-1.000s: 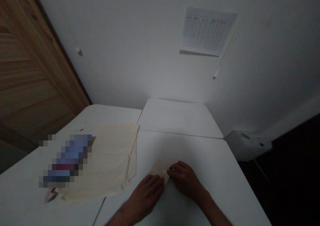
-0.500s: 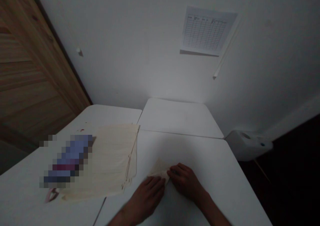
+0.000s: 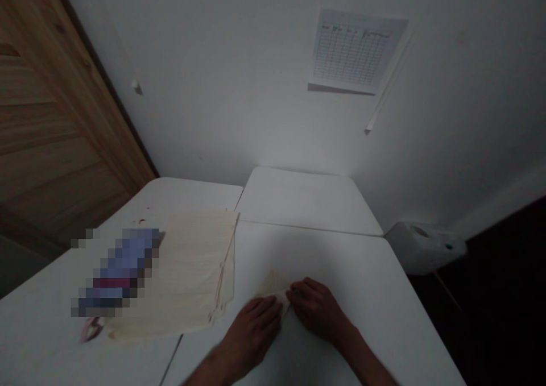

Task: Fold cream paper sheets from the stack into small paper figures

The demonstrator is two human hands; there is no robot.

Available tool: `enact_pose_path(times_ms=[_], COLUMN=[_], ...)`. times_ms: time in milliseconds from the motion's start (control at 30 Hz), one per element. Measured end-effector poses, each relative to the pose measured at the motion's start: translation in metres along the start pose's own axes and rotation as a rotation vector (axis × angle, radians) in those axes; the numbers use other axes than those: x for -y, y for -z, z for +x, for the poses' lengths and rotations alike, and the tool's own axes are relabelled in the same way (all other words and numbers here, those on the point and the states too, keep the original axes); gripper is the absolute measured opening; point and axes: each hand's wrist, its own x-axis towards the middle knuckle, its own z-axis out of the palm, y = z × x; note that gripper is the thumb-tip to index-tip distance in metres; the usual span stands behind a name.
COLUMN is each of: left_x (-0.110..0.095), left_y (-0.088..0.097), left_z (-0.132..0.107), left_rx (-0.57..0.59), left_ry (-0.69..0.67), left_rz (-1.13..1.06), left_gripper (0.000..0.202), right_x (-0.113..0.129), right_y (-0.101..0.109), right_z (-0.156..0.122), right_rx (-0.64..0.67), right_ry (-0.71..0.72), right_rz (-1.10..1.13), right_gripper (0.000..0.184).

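A small piece of cream-coloured folded paper (image 3: 270,282) lies on the white table in front of me, with a pointed corner facing away. My left hand (image 3: 257,323) bears down on its near left side, fingers close together and bent over it. On the right edge, the bent fingers of my right hand (image 3: 314,305) pinch the same paper. The fingertips of both hands almost meet, and they cover much of the near part of the paper. Dim light hides the finer folds.
To the left lies a stack of cream paper sheets (image 3: 191,266) with uneven edges. A blurred-out blue object (image 3: 128,261) rests beside it, near a small pinkish loop (image 3: 91,329). A white plastic container (image 3: 426,248) stands beyond the table's right edge. A printed sheet (image 3: 356,50) hangs on the wall.
Almost nothing differs. Both hands stay on the folded paper with only a slight shift of the fingers, and the whole view has moved a little.
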Motion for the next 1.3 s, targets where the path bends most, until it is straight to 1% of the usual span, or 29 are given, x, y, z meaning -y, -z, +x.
enact_pose_path(times_ms=[100,200,267,333,433,600,767,900,1100,1300], left_x=[-0.001,-0.001,-0.002,-0.003,-0.004,-0.004,-0.004,-0.005,-0.005,-0.005], left_y=[-0.002,-0.001,0.001,0.002,0.002,0.0,0.002,0.006,0.014,0.011], left_z=[-0.002,-0.002,0.0,0.001,0.002,0.0,0.0,0.003,0.008,0.006], left_rx=[0.001,0.032,0.041,0.046,0.03,-0.003,0.026,0.034,0.063,0.04], left_ry=[-0.027,-0.05,-0.054,-0.053,-0.056,-0.079,-0.082,-0.07,-0.055,-0.055], left_rz=[0.006,0.007,0.005,-0.001,-0.007,0.013,0.012,-0.008,-0.029,-0.031], left_gripper=[0.022,0.023,0.024,0.024,0.025,0.025,0.023,0.024,0.025,0.029], right_x=[0.001,0.003,0.005,0.006,0.008,0.007,0.006,0.005,0.005,0.006], right_y=[0.003,0.009,0.013,0.014,0.01,-0.001,-0.008,-0.009,-0.009,-0.01], right_z=[0.0,0.001,0.004,0.01,0.02,0.029,0.029,0.029,0.029,0.027], right_rx=[0.028,0.028,0.021,0.018,0.011,0.01,0.021,0.014,0.024,0.005], right_ry=[-0.021,-0.041,-0.071,-0.114,-0.189,-0.269,-0.257,-0.265,-0.234,-0.201], right_rz=[0.028,0.096,0.148,0.177,0.15,0.17,0.261,0.302,0.286,0.25], right_gripper=[0.029,0.033,0.03,0.021,0.014,0.015,0.009,0.009,0.009,0.011])
